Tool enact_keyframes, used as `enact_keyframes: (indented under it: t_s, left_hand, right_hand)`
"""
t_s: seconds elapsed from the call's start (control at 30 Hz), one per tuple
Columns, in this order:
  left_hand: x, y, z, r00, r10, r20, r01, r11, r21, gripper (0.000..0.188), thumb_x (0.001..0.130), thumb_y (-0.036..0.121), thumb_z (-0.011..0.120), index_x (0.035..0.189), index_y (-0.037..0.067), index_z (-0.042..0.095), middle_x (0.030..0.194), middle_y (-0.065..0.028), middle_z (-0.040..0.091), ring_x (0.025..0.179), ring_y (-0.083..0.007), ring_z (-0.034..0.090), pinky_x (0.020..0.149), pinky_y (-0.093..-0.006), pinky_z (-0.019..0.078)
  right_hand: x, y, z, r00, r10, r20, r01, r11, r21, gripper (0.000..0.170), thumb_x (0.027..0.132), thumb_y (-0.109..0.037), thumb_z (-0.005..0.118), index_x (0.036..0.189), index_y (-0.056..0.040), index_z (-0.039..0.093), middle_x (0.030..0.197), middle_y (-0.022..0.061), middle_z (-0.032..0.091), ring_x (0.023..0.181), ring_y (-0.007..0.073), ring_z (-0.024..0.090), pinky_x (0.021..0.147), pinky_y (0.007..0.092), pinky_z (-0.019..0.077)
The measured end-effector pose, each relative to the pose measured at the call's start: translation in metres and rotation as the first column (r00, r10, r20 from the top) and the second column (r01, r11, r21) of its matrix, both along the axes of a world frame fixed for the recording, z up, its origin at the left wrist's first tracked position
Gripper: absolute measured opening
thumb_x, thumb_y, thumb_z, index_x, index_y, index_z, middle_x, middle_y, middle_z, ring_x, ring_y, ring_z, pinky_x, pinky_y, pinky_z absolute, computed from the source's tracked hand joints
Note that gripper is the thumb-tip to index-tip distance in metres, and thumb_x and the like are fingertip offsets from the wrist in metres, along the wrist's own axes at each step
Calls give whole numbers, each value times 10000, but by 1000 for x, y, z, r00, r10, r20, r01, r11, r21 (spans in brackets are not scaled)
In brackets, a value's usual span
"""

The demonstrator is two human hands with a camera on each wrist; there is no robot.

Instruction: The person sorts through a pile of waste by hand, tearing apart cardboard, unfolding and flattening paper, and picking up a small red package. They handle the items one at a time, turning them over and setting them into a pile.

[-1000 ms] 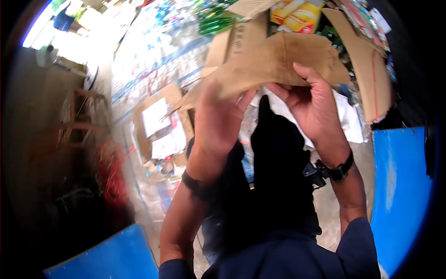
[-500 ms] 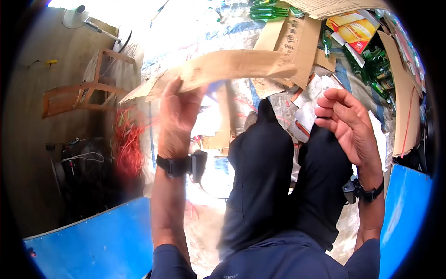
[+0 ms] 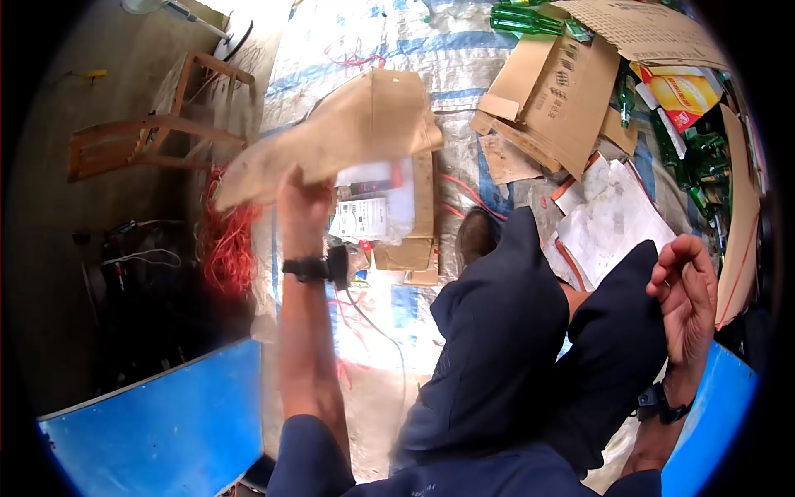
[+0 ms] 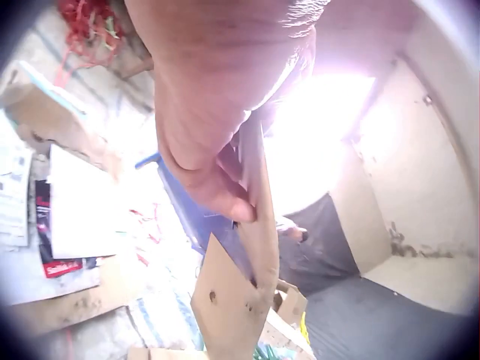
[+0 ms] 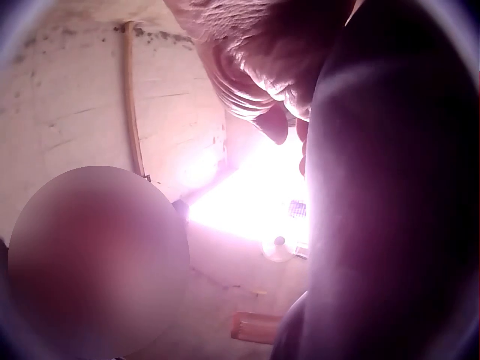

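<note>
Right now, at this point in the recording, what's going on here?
A person's left grip holds a bent piece of cardboard, raised above a striped sheet. The right grip is beside the right leg, loosely curled and holding nothing. Green bottles and a printed carton lie ahead to the right.

A brown cardboard piece [image 3: 341, 126] (creased) slants; left fingers [image 4: 226, 198] hold its edge.

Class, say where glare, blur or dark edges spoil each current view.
Head: black curved edges, the held cardboard slightly smeared; left wrist: white glare behind the left hand; right wrist: glare beyond the right hand, purplish tint, and a blurred round patch at lower left.
</note>
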State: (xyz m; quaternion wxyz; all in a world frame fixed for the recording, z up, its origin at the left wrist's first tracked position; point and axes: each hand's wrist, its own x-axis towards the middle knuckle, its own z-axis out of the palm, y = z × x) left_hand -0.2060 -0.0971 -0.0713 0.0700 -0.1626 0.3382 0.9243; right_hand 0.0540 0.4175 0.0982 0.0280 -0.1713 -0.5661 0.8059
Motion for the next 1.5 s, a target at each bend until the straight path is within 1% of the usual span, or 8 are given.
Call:
enact_keyframes:
  t_s: [0.23,1.0,1.13,1.2,1.27,1.37,1.4,1.5]
  left_hand:
    - [72,-31,-188,811,299,503,-201,950,-241,260,1014,206,554,1218,48,582,1235,-142,641,1124,-349,630,934,-546,557]
    - [131,-78,-220,942,156,298,-107,979,-172,356,1046,256,522,1302,13,567,1304,-145,641,1202,-299,615,1061,-499,492]
    - [156,-109,-251,932,-360,48,135,221,-966,249,1041,216,508,1182,25,584,1226,-161,655,1089,-247,650,1021,-384,480]
    - [166,-109,-224,962,-119,246,157,977,-144,339,972,224,647,1200,-10,556,1214,-162,633,1142,-313,625,1028,-455,537]
    - [185,-75,-180,912,-410,29,146,256,-956,306,975,218,646,1176,1,568,1217,-161,630,1135,-298,627,1008,-449,551]
    - [199,-93,-189,883,-468,26,94,122,-988,279,973,227,659,1149,24,583,1212,-157,631,1125,-278,632,963,-429,575]
    - [199,-103,-192,706,-696,133,-104,-287,-952,335,951,63,536,1278,15,584,1267,-123,618,1180,-246,578,1030,-372,461]
    - [219,-59,-128,886,-146,440,231,962,-147,295,1045,159,472,1301,35,554,1298,-121,597,1223,-254,546,1073,-386,432]
  right_hand:
    - [10,7,-2,999,-36,3,35,996,80,280,1015,-210,586,1169,7,501,997,94,552,798,139,601,691,259,560]
    - [1,-3,8,998,-63,-27,64,997,53,275,984,-229,600,1083,21,542,936,126,591,744,180,637,654,331,575]
    - [4,0,9,996,-90,-22,88,993,-79,255,989,-183,577,1130,29,550,971,145,644,811,200,670,704,358,597]
    - [8,4,6,993,-82,-91,69,988,-137,238,1001,-170,555,1137,26,551,986,141,653,821,200,676,712,359,603]
    - [12,9,7,988,-120,-94,101,977,-186,211,1005,-162,555,1122,13,564,964,121,652,805,183,668,708,349,594]
    - [25,29,3,976,-200,-82,183,967,-176,178,1004,-157,565,1092,-4,585,938,91,649,783,162,649,698,329,571]
    - [32,37,0,972,-217,-86,200,965,-172,178,1004,-157,565,1092,-4,585,938,91,649,783,162,649,698,329,571]
    - [57,63,-25,934,-352,63,358,927,-117,152,994,-169,593,1068,-39,620,925,55,651,786,142,624,703,305,535]
